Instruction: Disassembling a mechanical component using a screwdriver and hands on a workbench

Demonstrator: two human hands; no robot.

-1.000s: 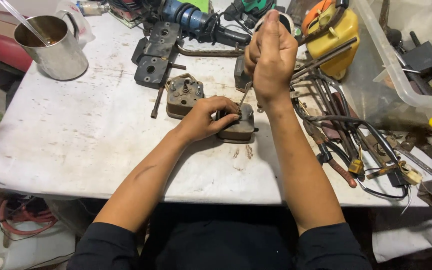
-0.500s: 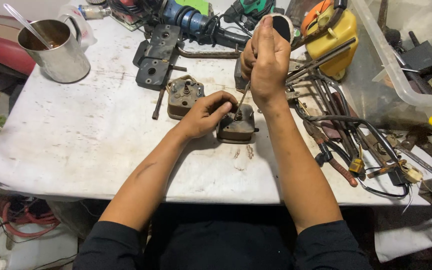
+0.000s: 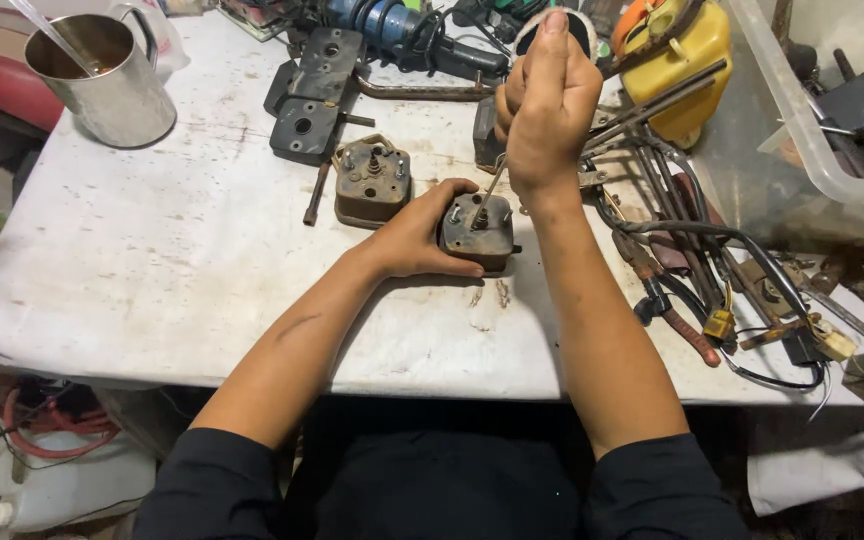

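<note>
My left hand (image 3: 417,235) grips a small rusty brown metal housing (image 3: 482,232) that rests on the white table (image 3: 152,270). My right hand (image 3: 549,105) is closed around the handle of a screwdriver (image 3: 489,195), held upright above the housing. The thin shaft slants down and its tip meets the top of the housing. A second, similar rusty housing (image 3: 372,180) with studs on top sits just left of my left hand. Two small screws (image 3: 490,293) lie on the table in front of the held housing.
A steel mug (image 3: 102,75) with a stirrer stands at the back left. Black metal plates (image 3: 312,95) and a blue power tool (image 3: 392,25) lie at the back. A yellow container (image 3: 677,60), cables and hand tools (image 3: 722,290) crowd the right. A clear plastic bin (image 3: 832,90) is far right.
My right hand has shifted slightly on the screwdriver, with the thumb now pointing up over the handle. The left hand and housing stay in place.
</note>
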